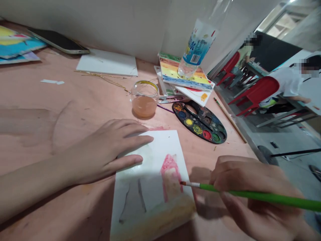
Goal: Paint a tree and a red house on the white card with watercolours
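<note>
The left hand [105,154] lies on a white painted paper sheet [152,150], fingers [132,132] spread; the right hand [253,197] pinches a green-handled paintbrush [213,189] narrowly, tip at a pink patch [170,177]. Open salmon-pink tabletop [50,93] stretches left.

Paper sheet [150,187] laid on the table [62,100] — glass cup [144,99] placed behind it, paint palette [199,122] placed to its right, plastic bottle [198,47] stood on stacked cards [185,72] beyond.
</note>
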`<state>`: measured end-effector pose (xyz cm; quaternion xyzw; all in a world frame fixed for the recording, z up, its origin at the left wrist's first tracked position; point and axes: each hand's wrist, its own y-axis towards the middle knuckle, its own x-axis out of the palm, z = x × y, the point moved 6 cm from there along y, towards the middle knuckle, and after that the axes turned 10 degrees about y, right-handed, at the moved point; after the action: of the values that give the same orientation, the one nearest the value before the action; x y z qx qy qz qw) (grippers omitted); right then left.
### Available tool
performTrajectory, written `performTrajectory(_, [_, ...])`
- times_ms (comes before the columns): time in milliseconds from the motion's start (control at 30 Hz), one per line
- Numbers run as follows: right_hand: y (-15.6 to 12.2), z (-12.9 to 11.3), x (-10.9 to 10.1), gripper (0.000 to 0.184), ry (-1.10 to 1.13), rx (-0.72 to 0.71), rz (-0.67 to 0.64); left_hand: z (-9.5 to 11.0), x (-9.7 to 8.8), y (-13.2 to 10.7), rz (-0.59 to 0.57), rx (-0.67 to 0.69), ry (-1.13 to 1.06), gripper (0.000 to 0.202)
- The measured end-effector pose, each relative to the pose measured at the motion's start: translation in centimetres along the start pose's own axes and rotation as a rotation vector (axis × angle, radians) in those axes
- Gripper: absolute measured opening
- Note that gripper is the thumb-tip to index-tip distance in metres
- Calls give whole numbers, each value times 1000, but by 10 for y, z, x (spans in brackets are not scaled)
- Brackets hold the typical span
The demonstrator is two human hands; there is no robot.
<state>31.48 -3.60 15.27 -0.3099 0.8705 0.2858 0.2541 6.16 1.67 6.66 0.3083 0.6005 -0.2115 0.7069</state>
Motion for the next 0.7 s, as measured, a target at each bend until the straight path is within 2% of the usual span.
performTrajectory(267, [-8, 3, 6, 22, 18, 78, -24, -4, 6, -1, -32, 20, 25, 51])
performTrajectory(433, [-16, 7, 4, 27, -16, 117, 58, -4, 7, 0, -21, 23, 7, 51])
performTrajectory(567, [-20, 5, 4, 28, 19, 145, 122, -6, 11, -2, 33, 26, -6, 51])
performTrajectory(700, [-14, 6, 5, 24, 0, 153, 67, -8, 15, -5, 47, 37, -10, 52])
